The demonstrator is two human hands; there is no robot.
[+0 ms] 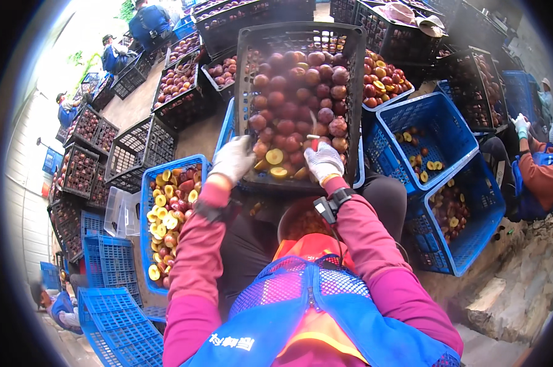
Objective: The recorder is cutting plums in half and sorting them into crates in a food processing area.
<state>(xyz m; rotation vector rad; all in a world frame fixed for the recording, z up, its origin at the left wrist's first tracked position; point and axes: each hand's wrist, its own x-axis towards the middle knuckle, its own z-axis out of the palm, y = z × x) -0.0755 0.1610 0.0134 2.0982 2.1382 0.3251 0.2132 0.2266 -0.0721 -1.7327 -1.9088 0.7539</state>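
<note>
Landmark: a black crate [246,92] heaped with whole dark-red plums [298,92] was taken as the landmark, tilted toward the person.
Left hand: the left hand [232,160], in a white glove, was laid on the near left rim of the black crate; the fingers were curled over the edge, and nothing else was seen in them.
Right hand: the right hand [323,160], also gloved, was held at the near right part of the black crate, closed round a red plum [313,144] with a thin blade [313,124] rising from the grip.
Cut fruit: yellow-fleshed plum halves [275,160] were seen between the two hands, at the near edge of the black crate.
Bucket: a round bucket [287,221] was set just below the black crate, at the person's lap.
Left of the black crate: a blue crate [146,202] with halved plums was placed.
Right of the black crate: two blue crates [438,116] with few halves were stacked slantwise.
Beyond them: a seated person's gloved hand [522,125] was seen.
</note>
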